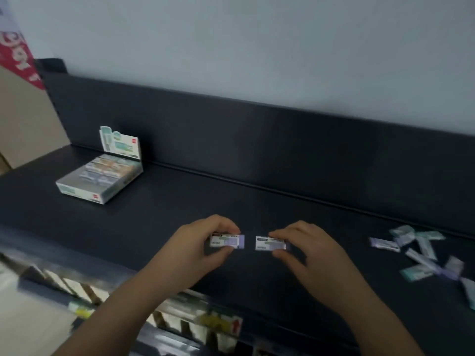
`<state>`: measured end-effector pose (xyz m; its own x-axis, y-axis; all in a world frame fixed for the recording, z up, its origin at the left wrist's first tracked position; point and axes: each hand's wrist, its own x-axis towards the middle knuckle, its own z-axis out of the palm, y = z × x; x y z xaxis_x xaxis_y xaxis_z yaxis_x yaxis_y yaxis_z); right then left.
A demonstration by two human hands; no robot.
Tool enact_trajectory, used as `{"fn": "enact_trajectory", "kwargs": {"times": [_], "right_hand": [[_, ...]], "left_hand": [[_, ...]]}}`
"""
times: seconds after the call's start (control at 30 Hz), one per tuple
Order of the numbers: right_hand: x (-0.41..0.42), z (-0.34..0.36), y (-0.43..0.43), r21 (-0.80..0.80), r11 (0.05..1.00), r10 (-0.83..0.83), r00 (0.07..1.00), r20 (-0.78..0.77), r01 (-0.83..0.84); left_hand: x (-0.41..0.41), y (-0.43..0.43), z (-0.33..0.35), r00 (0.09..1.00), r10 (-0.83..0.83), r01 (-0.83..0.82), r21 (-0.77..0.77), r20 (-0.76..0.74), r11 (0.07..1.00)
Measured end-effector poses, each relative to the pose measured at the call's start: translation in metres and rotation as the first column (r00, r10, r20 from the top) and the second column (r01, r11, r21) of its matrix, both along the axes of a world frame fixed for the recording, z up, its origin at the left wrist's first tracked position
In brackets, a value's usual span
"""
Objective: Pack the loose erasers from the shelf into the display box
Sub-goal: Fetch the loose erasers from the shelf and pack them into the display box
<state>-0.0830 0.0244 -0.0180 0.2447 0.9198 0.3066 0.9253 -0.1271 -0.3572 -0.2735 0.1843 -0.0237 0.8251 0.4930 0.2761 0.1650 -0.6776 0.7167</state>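
Our left hand (203, 244) pinches one eraser (227, 240) and our right hand (305, 250) pinches a second eraser (271, 244), long axes crosswise, end to end. From the display box (100, 181) both lie right and nearer us. The left hand is closer, so we'd send it first.

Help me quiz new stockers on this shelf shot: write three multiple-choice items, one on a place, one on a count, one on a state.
1. Where on the shelf is the display box? A) left end B) right end C) between the hands
2. How many erasers are held? A) one B) two C) four
3. The display box is: A) closed B) open, holding erasers C) open, empty
Answers: 1 A, it sits far left. 2 B, the left hand pinches one, the right hand another. 3 B, its flap stands up, erasers inside.
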Motion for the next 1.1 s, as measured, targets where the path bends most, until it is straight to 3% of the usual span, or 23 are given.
{"fn": "enact_trajectory", "kwargs": {"times": [0.43,1.1], "right_hand": [[-0.113,-0.019,0.140,0.007,0.999,0.039,0.996,-0.075,-0.038],[-0.117,-0.004,0.205,-0.034,0.994,0.103,0.994,-0.028,-0.104]], "left_hand": [[-0.107,0.122,-0.004,0.998,0.016,-0.014,0.026,-0.061,1.000],[-0.114,0.168,-0.003,0.991,0.114,-0.108,0.086,-0.068,0.990]]}}
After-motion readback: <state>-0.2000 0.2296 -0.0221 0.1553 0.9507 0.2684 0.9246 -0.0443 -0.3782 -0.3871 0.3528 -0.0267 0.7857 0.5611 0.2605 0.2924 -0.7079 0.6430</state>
